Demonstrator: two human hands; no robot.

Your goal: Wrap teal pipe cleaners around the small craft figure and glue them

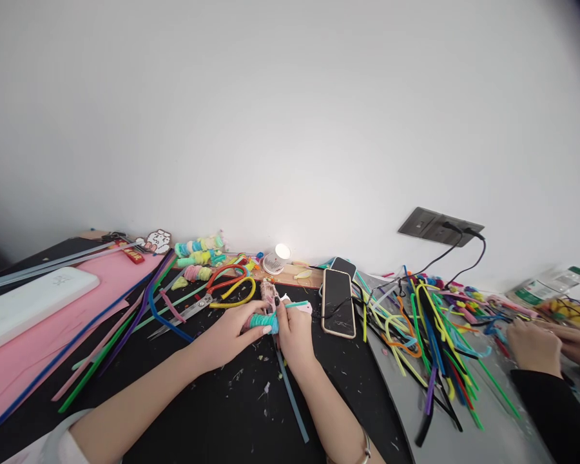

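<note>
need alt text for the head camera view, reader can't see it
A person's left hand and right hand hold a fuzzy striped piece, mostly teal, over a black tabletop. Scissors lie to the left and a phone to the right; farther right, colorful pipe cleaners are heaped near another person's hands.

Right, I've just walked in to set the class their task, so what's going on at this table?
A person holds a fuzzy, mostly teal coil between the left hand and right hand, with a teal strand sticking out by the right. Scissors lie to the left, a phone to the right. Past a heap of pipe cleaners, another person's hands are busy too; what they hold is unclear.
</note>
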